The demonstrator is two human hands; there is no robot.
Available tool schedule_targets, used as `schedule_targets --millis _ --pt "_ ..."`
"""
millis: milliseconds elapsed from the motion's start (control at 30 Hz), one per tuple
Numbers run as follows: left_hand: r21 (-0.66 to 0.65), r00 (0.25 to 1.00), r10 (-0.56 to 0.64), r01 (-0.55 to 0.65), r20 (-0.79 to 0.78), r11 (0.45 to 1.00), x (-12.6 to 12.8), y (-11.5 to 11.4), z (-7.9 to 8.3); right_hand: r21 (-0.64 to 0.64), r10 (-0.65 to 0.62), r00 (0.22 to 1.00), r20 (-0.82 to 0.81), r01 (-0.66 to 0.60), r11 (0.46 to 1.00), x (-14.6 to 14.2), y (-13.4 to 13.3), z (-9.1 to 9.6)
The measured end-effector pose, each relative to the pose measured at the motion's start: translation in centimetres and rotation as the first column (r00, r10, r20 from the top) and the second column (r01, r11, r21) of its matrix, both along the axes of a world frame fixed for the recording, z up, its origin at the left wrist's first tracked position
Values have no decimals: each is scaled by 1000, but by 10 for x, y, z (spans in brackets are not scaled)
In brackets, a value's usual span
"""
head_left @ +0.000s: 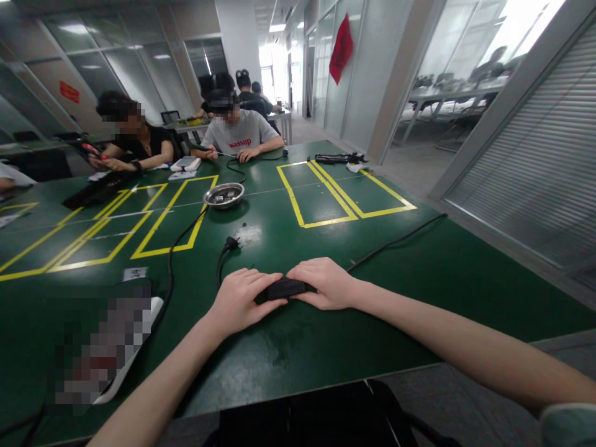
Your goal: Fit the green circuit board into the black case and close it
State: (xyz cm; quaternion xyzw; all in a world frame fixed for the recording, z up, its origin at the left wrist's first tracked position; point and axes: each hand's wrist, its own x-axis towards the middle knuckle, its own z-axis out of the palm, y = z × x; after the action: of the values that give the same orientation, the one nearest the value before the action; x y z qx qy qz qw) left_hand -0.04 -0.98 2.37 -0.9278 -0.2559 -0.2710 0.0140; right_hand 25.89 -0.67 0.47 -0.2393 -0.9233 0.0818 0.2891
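Note:
A small black box-shaped device [285, 288] lies on the green table [326, 347] close to the near edge. My left hand [242, 300] curls around its left end, fingers wrapped over the top. My right hand [323, 284] covers its right end with fingers closed on it. A black cable [395, 241] runs off from under my right hand toward the right. A black plug with its cord [229, 246] lies just beyond my left hand.
A round metal bowl [224, 195] with small parts sits mid-table, yellow tape rectangles [335, 198] around it. A white device [125, 347] lies at the near left. Two people sit at the far side, working with tools. A black tool [338, 158] rests at the far right.

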Motion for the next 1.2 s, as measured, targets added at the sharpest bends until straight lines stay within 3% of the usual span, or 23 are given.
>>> schedule_targets --millis 100,167,300,367,467,567,633,733,800,867,933,1033,1200 --pt "24 1000 -10 11 -16 1000 -2 0 3 -123 -13 998 -59 5 992 1 -1 2" --pt "20 999 -21 22 -43 1000 -2 -1 4 -309 1 994 -107 -34 951 4 -1 6" --pt "-17 996 -39 38 -82 999 0 -4 4 -680 62 973 -220 -199 706 5 1 14" --pt "-18 995 -45 43 -91 999 1 -4 3 -742 54 966 -253 -229 630 3 2 14" --pt "25 997 -21 22 -73 999 2 -2 4 -767 -28 951 -308 -231 598 2 8 12" --pt "133 993 113 -116 34 984 -2 3 9 -797 -208 892 -401 -227 560 12 23 13" --pt "177 976 186 -205 116 963 -7 6 12 -791 -406 783 -471 -172 587 28 39 16" --pt "155 984 145 -160 106 975 -14 10 13 -733 -636 515 -574 21 680 62 64 22" --pt "141 994 92 -100 60 985 -17 12 10 -676 -682 366 -633 170 717 88 79 22" --pt "123 997 69 -72 27 990 -16 12 8 -613 -694 266 -669 332 717 113 91 20" --pt "90 998 64 -64 3 994 -14 11 5 -539 -698 231 -678 489 686 135 98 16" --pt "30 998 57 -56 -34 998 -10 9 3 -441 -726 248 -641 655 613 159 99 9" --pt "-62 996 27 -33 -90 998 -7 5 1 -278 -896 275 -350 882 379 170 91 1"
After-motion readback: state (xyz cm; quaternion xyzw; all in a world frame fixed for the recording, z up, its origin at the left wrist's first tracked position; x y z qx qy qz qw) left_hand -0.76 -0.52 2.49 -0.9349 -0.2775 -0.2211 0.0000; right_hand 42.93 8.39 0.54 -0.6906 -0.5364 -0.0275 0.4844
